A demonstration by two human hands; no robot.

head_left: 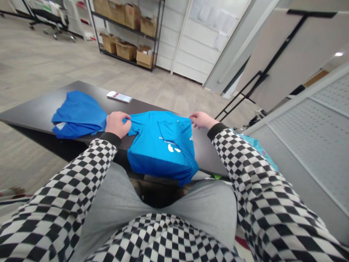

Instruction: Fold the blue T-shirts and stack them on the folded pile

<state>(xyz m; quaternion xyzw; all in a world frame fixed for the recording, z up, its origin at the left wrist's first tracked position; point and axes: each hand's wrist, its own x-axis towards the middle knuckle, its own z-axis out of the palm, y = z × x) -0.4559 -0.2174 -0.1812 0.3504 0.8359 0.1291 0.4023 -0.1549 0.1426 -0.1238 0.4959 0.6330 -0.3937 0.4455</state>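
A bright blue T-shirt (160, 147) with white print lies on the dark table (35, 111), its body folded under and a sleeve out to the left. My left hand (117, 124) grips the sleeve end at the shirt's left shoulder. My right hand (201, 120) pinches the shirt's far right corner with its fingertips. To the left of my left hand lies a darker blue folded garment (77, 114), almost touching that hand. Beyond them, a white phone-like object (119, 96) lies near the far table edge.
Checkered sleeves cover both my arms, above grey-clad knees. A teal cloth (256, 149) sits beyond my right arm, next to a perforated grey panel (308, 134). Metal shelves with cardboard boxes (125, 36) stand across the carpeted floor.
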